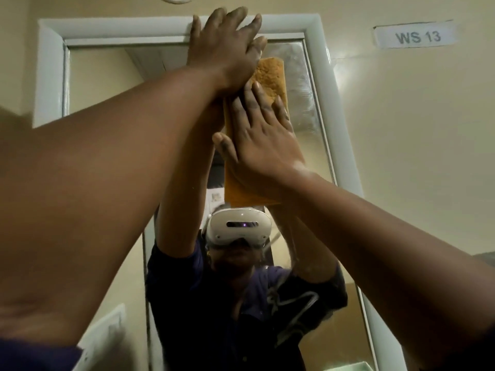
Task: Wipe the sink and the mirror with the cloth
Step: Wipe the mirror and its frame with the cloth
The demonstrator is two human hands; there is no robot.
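Observation:
An orange cloth (271,76), folded into a long strip, lies flat against the glass of the mirror (308,108) near its top. My right hand (258,140) presses on the cloth's lower half with straight, spread fingers. Higher up, my left hand (225,46) is also flat, its fingers straight and reaching over the mirror's white frame (328,84) at the top edge, its palm near the cloth's upper end. Streaks show on the glass to the right of the cloth. The sink is out of view.
The mirror reflects a person in a dark shirt and a white headset (238,227) with both arms raised. A label reading "WS 13" (416,36) is stuck on the cream wall at the right. A white switch plate (104,330) sits low on the left.

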